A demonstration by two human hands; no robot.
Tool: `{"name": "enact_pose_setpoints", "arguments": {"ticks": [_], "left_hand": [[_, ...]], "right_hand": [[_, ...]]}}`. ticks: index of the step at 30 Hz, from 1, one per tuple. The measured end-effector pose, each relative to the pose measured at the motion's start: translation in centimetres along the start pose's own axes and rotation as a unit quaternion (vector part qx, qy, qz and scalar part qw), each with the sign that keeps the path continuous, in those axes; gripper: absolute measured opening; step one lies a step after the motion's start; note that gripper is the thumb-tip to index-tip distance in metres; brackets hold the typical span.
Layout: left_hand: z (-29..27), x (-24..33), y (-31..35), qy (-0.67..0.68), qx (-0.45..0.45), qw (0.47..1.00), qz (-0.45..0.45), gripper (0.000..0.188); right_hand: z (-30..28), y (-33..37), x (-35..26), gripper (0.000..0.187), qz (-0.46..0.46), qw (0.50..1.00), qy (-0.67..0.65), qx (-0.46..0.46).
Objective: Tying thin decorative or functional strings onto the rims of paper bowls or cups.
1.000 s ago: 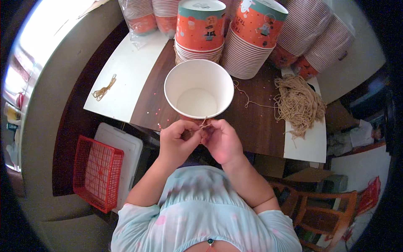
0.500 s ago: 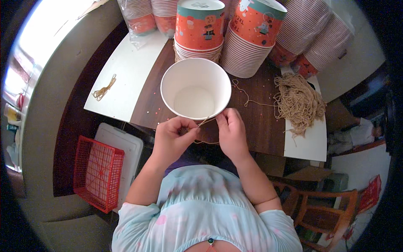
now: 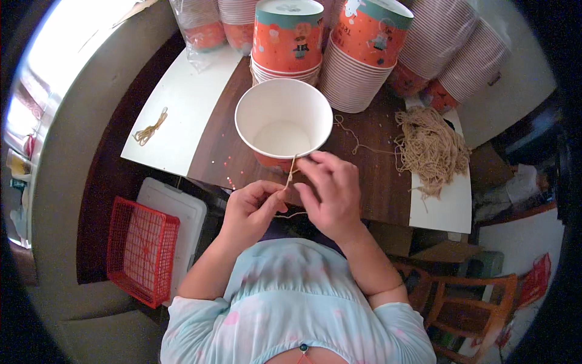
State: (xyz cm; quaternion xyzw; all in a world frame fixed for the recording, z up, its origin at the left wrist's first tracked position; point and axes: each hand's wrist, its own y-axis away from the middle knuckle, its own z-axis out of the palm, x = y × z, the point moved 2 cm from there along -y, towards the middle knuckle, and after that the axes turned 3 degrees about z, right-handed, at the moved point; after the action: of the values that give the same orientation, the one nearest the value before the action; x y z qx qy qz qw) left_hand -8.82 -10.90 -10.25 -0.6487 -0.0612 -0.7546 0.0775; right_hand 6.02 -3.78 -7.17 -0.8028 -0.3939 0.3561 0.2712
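A large paper bucket [image 3: 283, 115], white inside and orange outside, stands open on the brown table [image 3: 370, 176] in front of me. A short tan string [image 3: 291, 171] runs from its near rim down to my hands. My left hand [image 3: 247, 209] pinches the lower end of the string. My right hand [image 3: 330, 194] grips the string just below the bucket's rim, fingers curled over it. Both hands hover at the table's near edge, close together.
Stacks of orange printed buckets [image 3: 288, 39] and nested cups [image 3: 357, 60] fill the table's back. A heap of tan strings [image 3: 430, 148] lies at the right on a white board [image 3: 445, 209]. One loose string [image 3: 150, 128] rests on the left white board. A red basket [image 3: 140, 249] and a white bin [image 3: 173, 212] sit on the floor at the left.
The bucket has slid a little toward me and the right. My hands have drawn apart along the string, the right one rising to the bucket's rim.
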Motion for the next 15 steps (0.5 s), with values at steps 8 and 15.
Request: {"name": "enact_pose_setpoints", "arguments": {"ticks": [8,15], "left_hand": [[1.6,5.0,2.0,-0.073,-0.143,0.984,0.076,0.007],[-0.5,6.5,1.9,0.024,-0.14,0.987,-0.071,0.01]], "right_hand": [[2.0,-0.7,2.5,0.018,-0.091,0.994,-0.044,0.037],[0.3,-2.0,3.1,0.02,-0.095,0.992,-0.078,-0.018]]}}
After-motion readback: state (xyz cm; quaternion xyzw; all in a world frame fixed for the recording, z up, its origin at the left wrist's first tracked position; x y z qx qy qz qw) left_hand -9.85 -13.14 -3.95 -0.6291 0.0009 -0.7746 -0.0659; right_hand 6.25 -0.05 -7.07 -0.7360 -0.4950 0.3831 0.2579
